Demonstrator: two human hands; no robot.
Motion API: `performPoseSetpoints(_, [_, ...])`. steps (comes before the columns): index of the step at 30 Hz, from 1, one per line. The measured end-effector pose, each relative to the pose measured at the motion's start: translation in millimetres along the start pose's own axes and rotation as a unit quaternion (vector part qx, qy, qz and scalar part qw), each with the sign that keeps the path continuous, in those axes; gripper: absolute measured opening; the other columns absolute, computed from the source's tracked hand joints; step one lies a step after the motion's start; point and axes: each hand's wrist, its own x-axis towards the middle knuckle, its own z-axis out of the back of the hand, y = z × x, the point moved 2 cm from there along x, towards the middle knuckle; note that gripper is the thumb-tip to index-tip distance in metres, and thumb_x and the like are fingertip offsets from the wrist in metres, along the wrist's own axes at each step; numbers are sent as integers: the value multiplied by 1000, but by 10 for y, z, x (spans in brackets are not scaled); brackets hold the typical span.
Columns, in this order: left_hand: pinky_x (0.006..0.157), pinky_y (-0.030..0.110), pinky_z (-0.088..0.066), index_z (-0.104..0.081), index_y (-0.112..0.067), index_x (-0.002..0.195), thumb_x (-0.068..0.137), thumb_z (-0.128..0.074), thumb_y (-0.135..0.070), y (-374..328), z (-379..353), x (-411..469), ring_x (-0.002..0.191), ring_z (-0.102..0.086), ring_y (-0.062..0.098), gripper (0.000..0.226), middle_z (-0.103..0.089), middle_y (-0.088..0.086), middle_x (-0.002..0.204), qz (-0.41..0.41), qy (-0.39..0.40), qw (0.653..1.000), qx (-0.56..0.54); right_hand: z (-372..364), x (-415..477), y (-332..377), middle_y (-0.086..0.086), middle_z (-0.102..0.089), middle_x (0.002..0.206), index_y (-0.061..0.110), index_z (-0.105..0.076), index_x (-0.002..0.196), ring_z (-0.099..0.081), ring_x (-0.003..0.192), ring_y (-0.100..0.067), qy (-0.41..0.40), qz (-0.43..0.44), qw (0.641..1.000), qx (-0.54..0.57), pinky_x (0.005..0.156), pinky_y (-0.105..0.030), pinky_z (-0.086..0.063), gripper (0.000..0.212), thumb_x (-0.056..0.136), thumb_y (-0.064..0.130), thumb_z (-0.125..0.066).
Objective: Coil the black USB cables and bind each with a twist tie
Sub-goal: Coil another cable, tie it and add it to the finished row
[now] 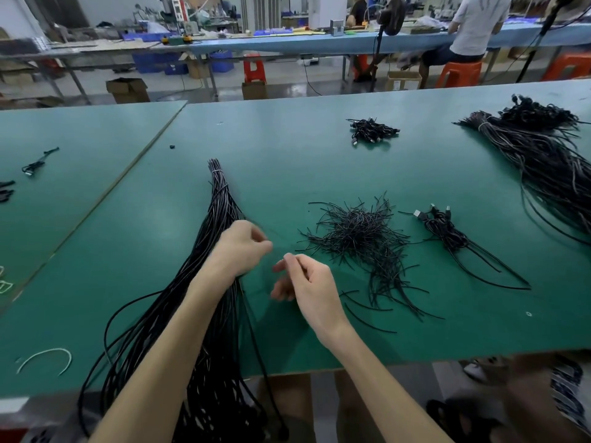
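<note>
A long bundle of black USB cables [220,199], tied near its far end, lies on the green table [287,155] and hangs over the near edge. My left hand [241,247] hovers at the bundle's right side with curled fingers; one cable [256,343] runs from under its wrist down past the table edge. My right hand [303,279] is just to the right, thumb and forefinger pinched together; blur hides what is between them. A loose pile of black twist ties [358,231] lies right of both hands.
A few coiled cables [444,228] lie right of the ties, and a small heap of bound cables [371,131] sits farther back. Another big cable bundle [543,148] fills the far right. A white curved tie [48,356] lies near left. People sit at benches behind.
</note>
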Motion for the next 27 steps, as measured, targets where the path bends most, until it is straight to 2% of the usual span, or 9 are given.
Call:
performPoseSetpoints(2, [48, 22, -46, -70, -10, 91, 90, -73, -10, -153, -74, -109, 50, -56, 7, 3, -67, -2, 65, -42, 94, 989, -106, 3, 4, 8, -12, -74, 71, 8, -67, 101, -67, 62, -15, 2, 3, 1000, 22, 59, -21, -50, 40, 112, 38, -42])
performPoseSetpoints(6, [48, 24, -48, -70, -6, 95, 90, -78, -10, -300, -73, -103, 52, -56, 14, 10, -65, 5, 66, -45, 117, 960, -250, 2, -4, 9, -8, -76, 77, 15, -68, 104, -68, 70, -17, 42, 9, 999, 21, 63, -26, -48, 44, 109, 50, -41])
performPoseSetpoints(10, [53, 21, -52, -72, -9, 98, 83, -85, -15, -393, -91, 0, 56, -61, 15, 21, -70, 5, 78, -23, 136, 926, -350, -1, -17, 5, -2, -75, 75, 6, -72, 94, -66, 68, -10, 70, 36, 997, -11, 63, -13, -46, 30, 106, 29, -57])
performPoseSetpoints(13, [58, 20, -55, -73, -10, 99, 82, -87, -19, -430, -204, 76, 60, -65, 13, 24, -74, 3, 82, -21, 144, 922, -360, 17, -14, 11, -2, -70, 67, 7, -71, 84, -60, 60, -9, 56, 37, 998, -1, 59, -14, -44, 32, 108, 22, -56])
performPoseSetpoints(16, [63, 24, -58, -73, -10, 107, 90, -80, -28, -375, -262, 151, 73, -72, 16, 26, -78, 6, 95, -23, 143, 930, -338, 59, -13, 2, 3, -60, 61, 11, -61, 80, -52, 54, -8, -19, 2, 997, 76, 53, -17, -42, 35, 110, 25, -49])
performPoseSetpoints(20, [66, 27, -57, -75, -10, 108, 100, -64, -41, -169, -259, 131, 85, -73, 19, 34, -77, 6, 106, -33, 249, 946, -203, 180, 31, -45, 5, -43, 58, 14, -52, 82, -38, 51, -10, -148, -30, 974, 168, 48, -21, -34, 37, 112, 32, -42])
performPoseSetpoints(22, [67, 29, -56, -72, -5, 107, 102, -61, -43, -46, -211, 68, 88, -71, 25, 40, -75, 13, 107, -62, 355, 918, -168, 186, 39, -50, 4, -42, 58, 13, -52, 82, -38, 51, -10, -166, -21, 972, 168, 48, -20, -35, 39, 112, 35, -40])
performPoseSetpoints(24, [68, 31, -56, -69, -3, 111, 106, -57, -41, 59, -151, -10, 88, -72, 29, 40, -73, 18, 109, -109, 456, 870, -154, 179, 35, -51, 5, -42, 57, 13, -53, 82, -39, 50, -10, -174, -17, 972, 159, 47, -20, -36, 41, 112, 39, -40])
performPoseSetpoints(27, [60, 25, -55, -71, -4, 114, 106, -58, -31, 172, -95, -97, 73, -71, 23, 30, -73, 11, 98, -152, 537, 813, -165, 179, 49, -46, 5, -42, 55, 14, -52, 80, -39, 51, -10, -176, -14, 971, 164, 48, -20, -36, 42, 111, 40, -42])
